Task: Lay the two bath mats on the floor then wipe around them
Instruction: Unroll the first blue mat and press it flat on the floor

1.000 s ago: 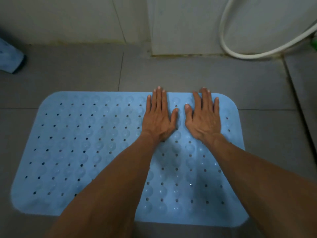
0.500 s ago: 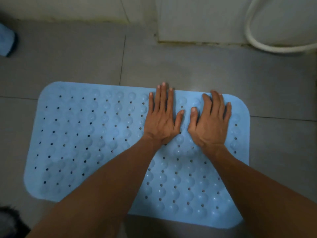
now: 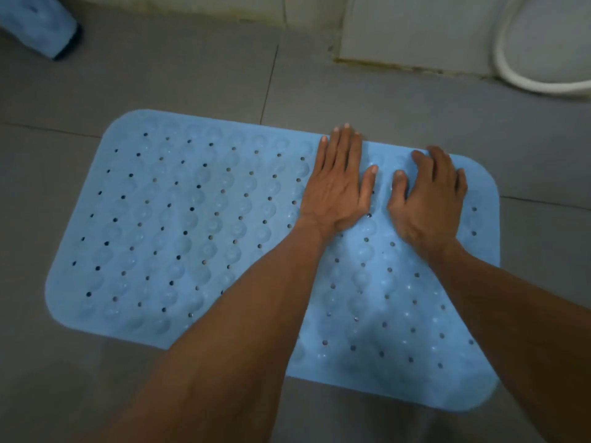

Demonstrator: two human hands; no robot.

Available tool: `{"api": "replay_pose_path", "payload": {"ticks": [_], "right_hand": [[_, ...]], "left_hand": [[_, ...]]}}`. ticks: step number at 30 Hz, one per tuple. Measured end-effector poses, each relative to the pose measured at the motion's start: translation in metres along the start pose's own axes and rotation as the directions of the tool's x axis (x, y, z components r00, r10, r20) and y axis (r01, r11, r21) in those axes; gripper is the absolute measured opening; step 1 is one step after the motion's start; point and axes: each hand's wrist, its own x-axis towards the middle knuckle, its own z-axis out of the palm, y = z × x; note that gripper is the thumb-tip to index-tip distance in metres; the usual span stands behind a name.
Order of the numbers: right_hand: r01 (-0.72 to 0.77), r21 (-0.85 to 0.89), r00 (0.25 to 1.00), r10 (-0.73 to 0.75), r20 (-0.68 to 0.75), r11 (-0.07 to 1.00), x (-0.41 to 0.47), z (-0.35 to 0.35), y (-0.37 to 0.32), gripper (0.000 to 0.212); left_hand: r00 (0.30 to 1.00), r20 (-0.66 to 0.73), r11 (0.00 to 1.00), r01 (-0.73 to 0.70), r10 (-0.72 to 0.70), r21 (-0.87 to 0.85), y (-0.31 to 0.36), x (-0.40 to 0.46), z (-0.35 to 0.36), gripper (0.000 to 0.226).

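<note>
Mat: blue mat (image 3: 198,225) flat on the grey floor (image 3: 160,84), right under both palms.
Left hand: left hand (image 3: 339,187) flat, fingers together, pressing at the far edge.
Right hand: right hand (image 3: 430,203) just beside it, fingers curling a little, holding nothing.
Feel: looks like soft, floppy rubber, light, with suction bumps that likely grip once pressed.
Hold: best taken by a rim or corner, peeled rather than dragged.
Second mat: maybe that blue roll (image 3: 35,24) far left of the hands; can't tell.

Blue bath mat (image 3: 179,225) flat on grey tiled floor (image 3: 160,87)
</note>
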Motion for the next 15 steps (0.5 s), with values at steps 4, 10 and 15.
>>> {"api": "replay_pose_path", "payload": {"ticks": [4,10,15], "right_hand": [[0.012,-0.042,0.998,-0.015,-0.063,0.999,-0.003,0.001,0.000,0.051],[-0.095,-0.109,0.993,0.088,-0.075,0.989,-0.056,-0.017,-0.041,0.054],[-0.066,0.049,0.998,0.065,0.007,0.997,-0.144,-0.016,-0.137,0.059]], "left_hand": [[0.994,-0.069,0.972,0.063,-0.081,-0.227,-0.003,-0.008,-0.014,0.058],[0.993,-0.113,0.999,-0.019,0.015,-0.028,-0.065,-0.091,-0.051,0.055],[0.993,-0.092,0.997,0.072,-0.068,0.040,-0.123,-0.162,-0.081,0.063]]}}
